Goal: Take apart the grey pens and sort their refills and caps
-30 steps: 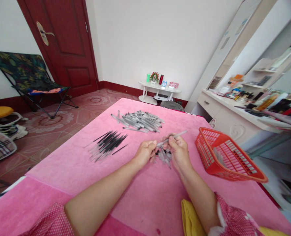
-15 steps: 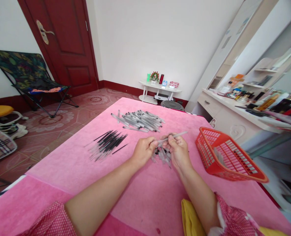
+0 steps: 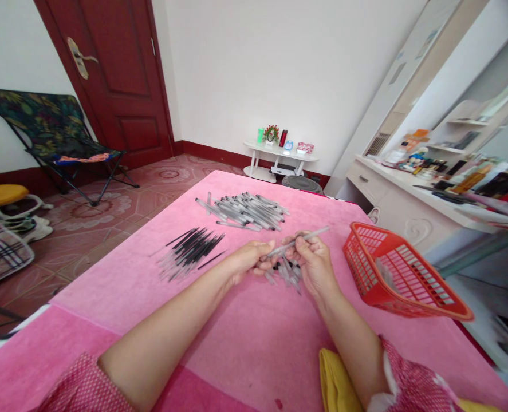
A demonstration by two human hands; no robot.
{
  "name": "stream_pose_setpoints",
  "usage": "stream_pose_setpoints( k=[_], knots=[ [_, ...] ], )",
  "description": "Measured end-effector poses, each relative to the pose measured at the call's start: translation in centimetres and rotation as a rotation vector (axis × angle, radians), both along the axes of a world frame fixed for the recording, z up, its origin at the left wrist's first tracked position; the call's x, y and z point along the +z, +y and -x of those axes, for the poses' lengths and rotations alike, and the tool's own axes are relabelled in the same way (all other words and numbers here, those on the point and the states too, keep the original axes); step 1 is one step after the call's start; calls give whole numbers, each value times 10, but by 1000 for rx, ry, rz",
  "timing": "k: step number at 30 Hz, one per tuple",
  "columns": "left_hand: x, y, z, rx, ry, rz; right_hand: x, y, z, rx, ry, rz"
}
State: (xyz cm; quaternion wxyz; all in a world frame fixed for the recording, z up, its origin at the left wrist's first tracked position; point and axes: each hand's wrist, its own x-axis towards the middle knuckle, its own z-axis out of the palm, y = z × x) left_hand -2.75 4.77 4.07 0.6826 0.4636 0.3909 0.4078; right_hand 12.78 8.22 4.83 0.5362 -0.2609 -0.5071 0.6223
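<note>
A translucent grey pen (image 3: 287,248) slants up to the right between my two hands. My right hand (image 3: 315,260) is closed around its barrel, and the far end sticks out past the fingers. At its lower end my left hand (image 3: 250,258) pinches the pen with thumb and fingers. Below the hands lies a small pile of clear pen caps (image 3: 291,274), some with black parts, partly covered by the fingers. Farther back is a heap of pens (image 3: 249,210) with clear barrels. To the left a bundle of black ink refills (image 3: 193,252) is spread out.
The pink cloth (image 3: 236,355) covers the table. A red plastic basket (image 3: 361,274) with some clear pieces inside stands at the right. Yellow fabric (image 3: 337,380) lies by my right forearm. Beyond are a dressing table (image 3: 391,194) and a folding chair (image 3: 51,131).
My left hand has shifted slightly left and down along the pen, baring more of it between the hands. The right hand keeps its grip; the view has turned slightly.
</note>
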Motion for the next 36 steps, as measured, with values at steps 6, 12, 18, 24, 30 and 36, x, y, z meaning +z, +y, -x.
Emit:
stream_pose_setpoints(
  k=[6,12,18,24,30,36],
  knots=[
    [-13,-3,-20,394,437,-562,-6,0,5,-47,-15,69],
    [-10,-7,-25,97,22,-222,8,-5,2,20,-34,15],
    [-13,-6,-4,-161,-278,188,45,6,-30,-101,124,-66],
    [-18,6,-19,418,-145,-210,52,4,-28,-33,-71,-108],
    [-38,6,-21,393,146,-508,42,5,-21,-57,-103,-65],
    [-51,13,-17,509,236,-542,69,12,-42,-142,-299,-134]
  ],
)
